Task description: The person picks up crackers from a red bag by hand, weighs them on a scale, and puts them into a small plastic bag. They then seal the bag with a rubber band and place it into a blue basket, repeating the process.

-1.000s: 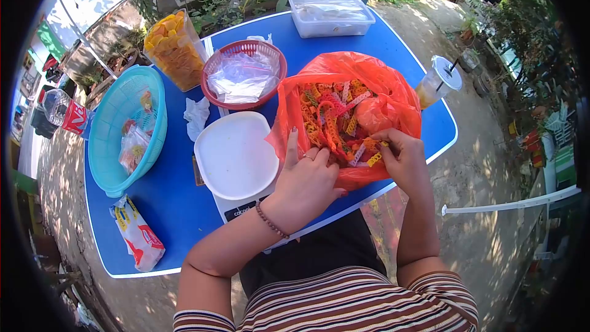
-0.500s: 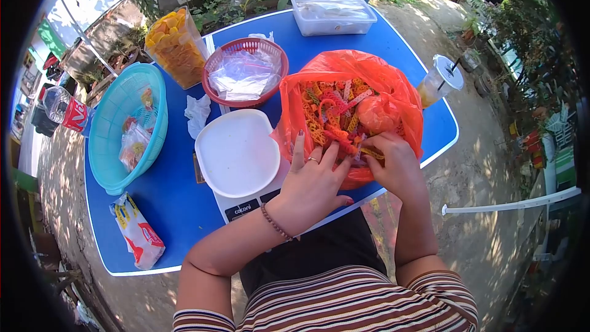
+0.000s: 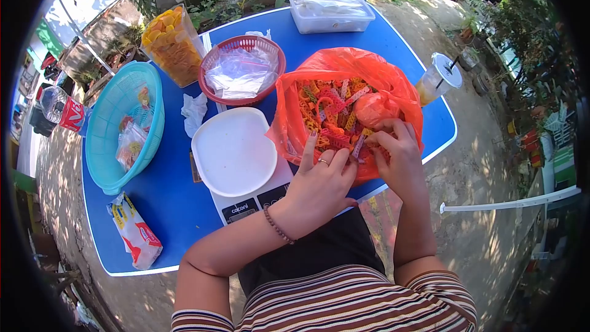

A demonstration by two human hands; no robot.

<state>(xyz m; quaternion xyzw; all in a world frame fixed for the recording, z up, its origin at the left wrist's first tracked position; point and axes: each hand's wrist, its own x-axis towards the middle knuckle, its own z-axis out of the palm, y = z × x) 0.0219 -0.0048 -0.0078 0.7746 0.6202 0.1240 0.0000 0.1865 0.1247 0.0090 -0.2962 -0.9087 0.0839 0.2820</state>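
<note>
Red bag [image 3: 390,74]: gaping on counter [image 3: 178,215], 12-to-1 o'clock, full of snack pieces [image 3: 329,103].
Hands: left hand [image 3: 319,184] spread loosely, fingertips at pieces; right hand [image 3: 399,157] half-curled among them. Grip on either: can't tell.
Change: right fingers now higher, nearer knotted bundle [image 3: 376,109]; both sides reaching in.
White tray [image 3: 233,154]: 11 o'clock, beside bag.

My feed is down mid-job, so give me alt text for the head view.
Both hands, left and right, reach into an open red bag of colorful snacks; left of it sits a scale, beyond that a teal basket.
</note>
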